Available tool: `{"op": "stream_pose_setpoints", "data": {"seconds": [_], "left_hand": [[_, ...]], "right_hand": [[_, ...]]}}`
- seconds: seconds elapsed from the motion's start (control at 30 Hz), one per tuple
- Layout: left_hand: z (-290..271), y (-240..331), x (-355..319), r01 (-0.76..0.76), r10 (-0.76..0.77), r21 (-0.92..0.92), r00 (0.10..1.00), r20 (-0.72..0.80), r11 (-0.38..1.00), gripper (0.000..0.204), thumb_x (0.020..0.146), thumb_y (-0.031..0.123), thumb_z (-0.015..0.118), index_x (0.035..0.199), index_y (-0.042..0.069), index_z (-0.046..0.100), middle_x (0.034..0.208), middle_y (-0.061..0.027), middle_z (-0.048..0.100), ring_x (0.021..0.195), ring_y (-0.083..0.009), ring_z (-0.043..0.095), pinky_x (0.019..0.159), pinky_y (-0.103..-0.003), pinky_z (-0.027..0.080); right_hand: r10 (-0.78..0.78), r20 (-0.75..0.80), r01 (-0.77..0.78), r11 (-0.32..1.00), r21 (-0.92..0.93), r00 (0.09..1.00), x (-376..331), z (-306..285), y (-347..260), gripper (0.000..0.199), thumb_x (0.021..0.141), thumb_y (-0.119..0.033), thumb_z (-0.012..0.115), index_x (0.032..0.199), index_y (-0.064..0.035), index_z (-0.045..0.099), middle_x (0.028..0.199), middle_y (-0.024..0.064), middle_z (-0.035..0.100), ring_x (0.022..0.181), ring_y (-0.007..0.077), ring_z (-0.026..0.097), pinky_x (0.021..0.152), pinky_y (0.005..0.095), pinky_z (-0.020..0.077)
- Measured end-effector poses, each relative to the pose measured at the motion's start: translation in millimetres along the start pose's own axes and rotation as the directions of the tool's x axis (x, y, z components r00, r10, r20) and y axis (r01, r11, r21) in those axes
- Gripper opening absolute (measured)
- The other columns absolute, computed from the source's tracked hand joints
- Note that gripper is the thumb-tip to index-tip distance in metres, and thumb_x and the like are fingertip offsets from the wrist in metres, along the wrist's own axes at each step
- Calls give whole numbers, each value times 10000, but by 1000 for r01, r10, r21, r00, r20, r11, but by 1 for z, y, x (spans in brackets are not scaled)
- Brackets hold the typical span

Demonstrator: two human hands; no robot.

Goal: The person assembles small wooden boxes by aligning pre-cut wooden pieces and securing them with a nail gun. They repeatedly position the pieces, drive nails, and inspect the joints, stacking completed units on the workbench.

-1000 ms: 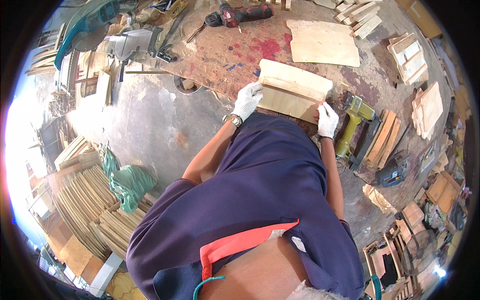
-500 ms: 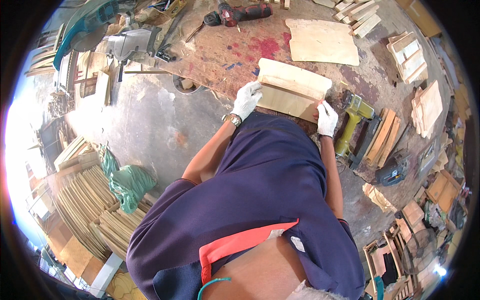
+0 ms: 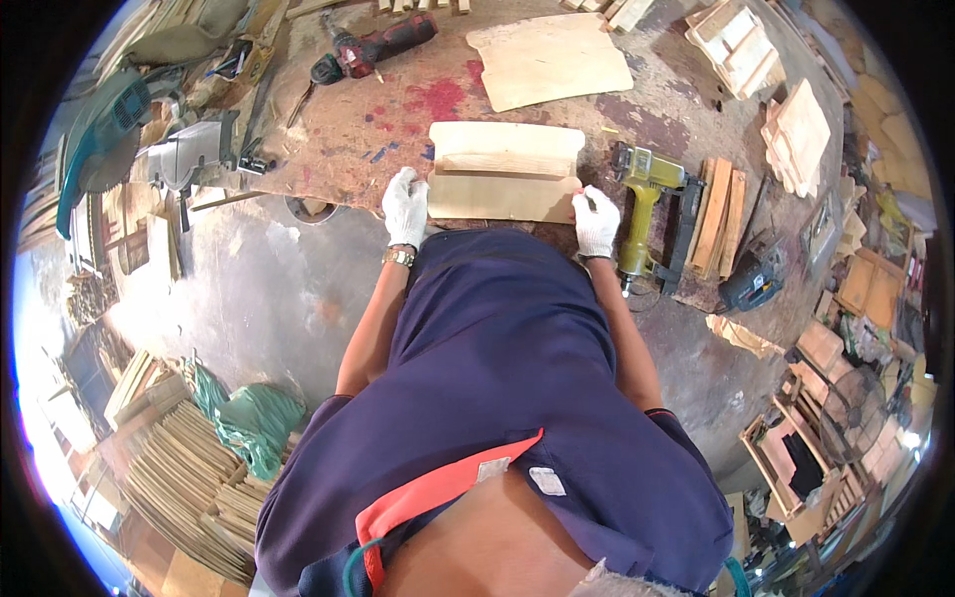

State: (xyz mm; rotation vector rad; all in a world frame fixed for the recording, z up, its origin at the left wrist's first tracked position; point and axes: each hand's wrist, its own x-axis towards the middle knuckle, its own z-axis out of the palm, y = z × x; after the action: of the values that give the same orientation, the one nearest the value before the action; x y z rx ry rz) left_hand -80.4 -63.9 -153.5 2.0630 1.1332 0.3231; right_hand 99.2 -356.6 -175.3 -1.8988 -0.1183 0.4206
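Observation:
A light wooden assembly (image 3: 505,197) lies near the front edge of the workbench: a flat board with a second, curved-ended board (image 3: 507,149) raised along its far side. My left hand (image 3: 406,207), in a white glove, grips its left edge with bent fingers. At the near right corner my gloved right hand (image 3: 597,221) pinches the same piece between thumb and fingers. Just right of that hand lies a yellow-green nail gun (image 3: 642,211) with a dark magazine. Beyond the assembly is a loose board (image 3: 549,62) with wavy ends.
A red and black cordless drill (image 3: 383,47) lies at the far left of the red-stained bench (image 3: 398,109). Wooden strips (image 3: 718,219) and stacked cut boards (image 3: 799,137) are on the right. A teal miter saw (image 3: 104,129) stands left, above a green bag (image 3: 261,423) near stacked slats.
The whole view has swung, so bench things appear farther left and higher. The assembly looks straighter to me, and both hands stay at its two ends.

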Motion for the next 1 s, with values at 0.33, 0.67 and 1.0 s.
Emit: {"op": "stream_pose_setpoints", "data": {"seconds": [0.33, 0.67, 1.0], "left_hand": [[4, 27, 20, 99, -96, -5, 978, 186, 995, 347, 871, 334, 655, 775, 4, 608, 740, -196, 613, 715, -349, 605, 689, -438, 456], [13, 43, 23, 226, -229, 39, 960, 161, 973, 570, 820, 525, 762, 800, -25, 615, 763, -94, 621, 716, -193, 553, 656, -381, 445], [20, 35, 22, 283, -285, 33, 946, 158, 959, 793, 718, 616, 833, 1093, -44, 606, 945, -215, 679, 892, -340, 673, 784, -435, 519]], "right_hand": [[-170, 144, 213, 903, -374, 975, -3, 3, -19, 144, 864, -176, 689, 935, -51, 689, 846, 146, 702, 790, 306, 697, 752, 375, 544], [-112, 178, 171, 918, -358, 978, -1, 5, -25, 129, 867, -181, 669, 916, -62, 671, 861, 144, 691, 786, 293, 692, 742, 374, 538], [-507, -213, 340, 781, -524, 835, 2, -55, -44, 154, 888, -131, 691, 1018, -51, 676, 923, 133, 692, 804, 281, 675, 760, 370, 542]]}}
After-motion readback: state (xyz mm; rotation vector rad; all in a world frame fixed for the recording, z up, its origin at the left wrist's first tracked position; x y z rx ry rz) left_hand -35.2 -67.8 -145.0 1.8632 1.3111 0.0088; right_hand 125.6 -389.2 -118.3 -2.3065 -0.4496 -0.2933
